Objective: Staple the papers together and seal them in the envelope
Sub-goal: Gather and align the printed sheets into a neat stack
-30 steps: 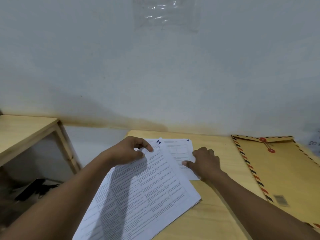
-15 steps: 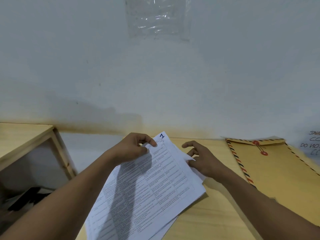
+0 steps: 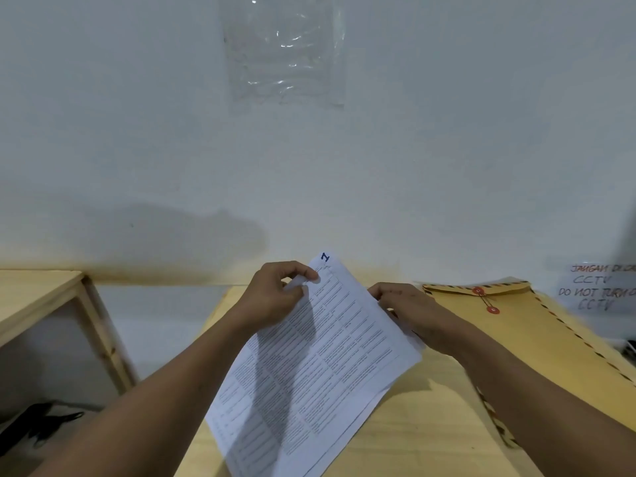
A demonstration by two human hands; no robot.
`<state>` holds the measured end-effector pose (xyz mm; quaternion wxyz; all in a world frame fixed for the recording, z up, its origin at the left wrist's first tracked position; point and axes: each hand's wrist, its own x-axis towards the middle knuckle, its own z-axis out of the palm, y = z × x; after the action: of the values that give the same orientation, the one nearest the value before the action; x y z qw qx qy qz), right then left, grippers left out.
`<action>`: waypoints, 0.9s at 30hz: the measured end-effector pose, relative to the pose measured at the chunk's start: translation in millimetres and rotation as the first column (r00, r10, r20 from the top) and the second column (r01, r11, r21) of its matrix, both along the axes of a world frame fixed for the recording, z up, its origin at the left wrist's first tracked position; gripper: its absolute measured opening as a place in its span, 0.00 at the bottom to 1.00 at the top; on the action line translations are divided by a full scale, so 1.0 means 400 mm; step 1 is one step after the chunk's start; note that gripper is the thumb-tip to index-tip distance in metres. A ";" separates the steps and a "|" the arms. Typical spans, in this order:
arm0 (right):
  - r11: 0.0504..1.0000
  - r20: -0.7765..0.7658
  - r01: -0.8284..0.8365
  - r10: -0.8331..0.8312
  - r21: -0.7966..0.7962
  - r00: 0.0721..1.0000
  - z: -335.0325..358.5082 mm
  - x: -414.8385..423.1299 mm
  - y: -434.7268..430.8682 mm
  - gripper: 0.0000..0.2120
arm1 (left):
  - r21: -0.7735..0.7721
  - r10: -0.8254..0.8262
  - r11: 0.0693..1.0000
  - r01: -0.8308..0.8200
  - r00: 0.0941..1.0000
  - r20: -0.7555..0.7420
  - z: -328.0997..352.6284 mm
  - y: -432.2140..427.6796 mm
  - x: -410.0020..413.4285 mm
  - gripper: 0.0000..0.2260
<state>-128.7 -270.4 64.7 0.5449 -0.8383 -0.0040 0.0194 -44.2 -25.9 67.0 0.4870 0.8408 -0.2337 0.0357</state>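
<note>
A stack of printed white papers [image 3: 330, 356], with a blue "1" written at its top corner, is held tilted above the wooden table [image 3: 423, 438]. My left hand [image 3: 272, 297] pinches the stack near its upper left edge. Along the right edge, my right hand [image 3: 409, 311] grips the stack with fingers behind the sheets. A brown envelope [image 3: 543, 342] with a striped border and red string buttons lies flat on the table to the right of my right hand. No stapler is in view.
A white wall rises right behind the table, with a clear plastic sleeve [image 3: 285, 53] stuck on it. A handwritten CCTV notice [image 3: 599, 290] is at the far right. A lower wooden shelf [image 3: 38, 294] stands to the left, with dark objects [image 3: 38, 425] beneath it.
The papers were lying on the table with my right hand pressing a second sheet. Both hands have gathered the sheets and lifted the stack off the table, tilted toward me.
</note>
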 end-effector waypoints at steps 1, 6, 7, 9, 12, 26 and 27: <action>1.000 -0.006 0.015 -0.015 0.010 1.000 0.002 -0.004 0.000 0.16 | -0.019 0.003 1.000 -0.003 1.000 -0.011 -0.001 -0.006 -0.002 0.13; 0.997 -0.007 -0.008 0.009 0.076 1.000 -0.002 -0.016 0.000 0.24 | -0.064 0.016 0.998 -0.018 0.999 -0.033 0.000 -0.031 -0.024 0.14; 1.000 0.026 0.003 -0.003 0.005 1.000 -0.007 -0.011 -0.004 0.23 | -0.074 0.014 0.997 -0.017 0.999 -0.042 0.000 -0.034 -0.028 0.13; 0.997 0.098 0.035 -0.028 -0.073 0.995 -0.022 -0.003 -0.012 0.16 | -0.097 0.012 0.995 -0.018 0.998 -0.065 0.001 -0.036 -0.036 0.12; 0.990 0.207 0.118 -0.100 -0.076 0.973 -0.045 0.005 -0.022 0.12 | -0.133 0.031 0.990 -0.042 0.996 -0.084 -0.002 -0.036 -0.044 0.09; 0.987 0.096 0.132 -0.123 -0.087 0.988 -0.073 0.014 -0.009 0.07 | -0.074 0.061 0.995 -0.068 0.994 -0.088 -0.045 -0.035 -0.044 0.08; 0.987 0.099 0.134 -0.125 -0.088 0.987 -0.072 0.015 -0.007 0.07 | -0.072 0.069 0.995 -0.075 0.994 -0.087 -0.046 -0.035 -0.043 0.09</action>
<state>-122.7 -273.2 35.7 0.5040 -0.8616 0.0263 -0.0549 -61.2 -40.0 48.5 0.5262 0.8305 -0.1810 0.0264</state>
